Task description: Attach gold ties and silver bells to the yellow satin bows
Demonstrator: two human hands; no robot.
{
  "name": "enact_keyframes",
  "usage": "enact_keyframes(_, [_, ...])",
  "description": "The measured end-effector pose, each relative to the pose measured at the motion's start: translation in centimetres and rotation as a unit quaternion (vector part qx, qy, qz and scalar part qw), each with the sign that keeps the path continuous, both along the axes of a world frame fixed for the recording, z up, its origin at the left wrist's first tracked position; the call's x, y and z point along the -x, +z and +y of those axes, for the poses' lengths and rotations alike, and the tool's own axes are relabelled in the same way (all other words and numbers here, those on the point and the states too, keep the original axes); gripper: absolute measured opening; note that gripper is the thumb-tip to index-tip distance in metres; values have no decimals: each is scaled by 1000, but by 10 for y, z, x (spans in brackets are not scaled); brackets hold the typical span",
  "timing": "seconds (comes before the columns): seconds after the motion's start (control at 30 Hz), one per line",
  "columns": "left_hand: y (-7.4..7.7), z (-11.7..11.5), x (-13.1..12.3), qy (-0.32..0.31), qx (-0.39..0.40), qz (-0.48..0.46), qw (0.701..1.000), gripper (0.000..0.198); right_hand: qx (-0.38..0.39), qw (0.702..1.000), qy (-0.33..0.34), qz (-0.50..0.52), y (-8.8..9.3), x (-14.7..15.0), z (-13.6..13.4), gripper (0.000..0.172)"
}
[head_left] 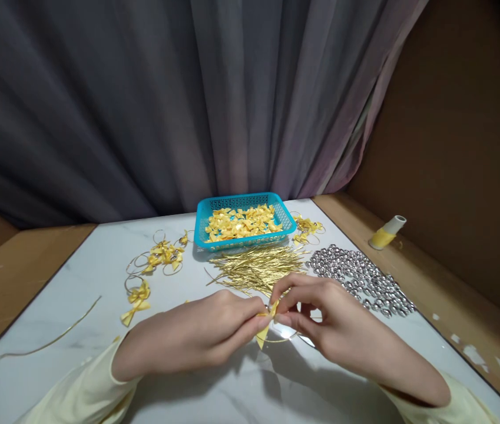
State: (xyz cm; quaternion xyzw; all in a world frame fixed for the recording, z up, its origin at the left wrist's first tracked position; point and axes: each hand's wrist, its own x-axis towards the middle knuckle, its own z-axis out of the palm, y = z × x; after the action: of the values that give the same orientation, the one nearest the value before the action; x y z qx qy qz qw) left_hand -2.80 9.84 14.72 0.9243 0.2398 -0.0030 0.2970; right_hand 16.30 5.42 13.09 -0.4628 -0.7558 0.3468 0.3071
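Note:
My left hand (208, 330) is closed, pinching a yellow ribbon bow (262, 337) between thumb and fingers. From the other side my right hand (320, 309) pinches the same bow at its middle. A thin gold cord (282, 340) curves in a loop below the fingertips. A small shiny spot shows at the bow's middle; my fingers hide most of it. Just beyond my hands lies a pile of gold cord pieces (256, 268). Many silver beads (358, 277) are spread to the right of it.
A blue basket (201, 227) of yellow bows stands at the back. Looped bows (164, 256) lie at left, more (307, 227) right of the basket. One cord (55, 338) lies at far left. A white tube wrapped in yellow (386, 232) stands beyond the table's right edge. A grey curtain (165, 106) hangs behind.

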Motion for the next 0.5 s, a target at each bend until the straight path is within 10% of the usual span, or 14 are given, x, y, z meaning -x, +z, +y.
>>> enact_keyframes(0.5, [4, 1, -2, 14, 40, -29, 999, 27, 40, 998, -42, 35, -3, 0, -3, 9])
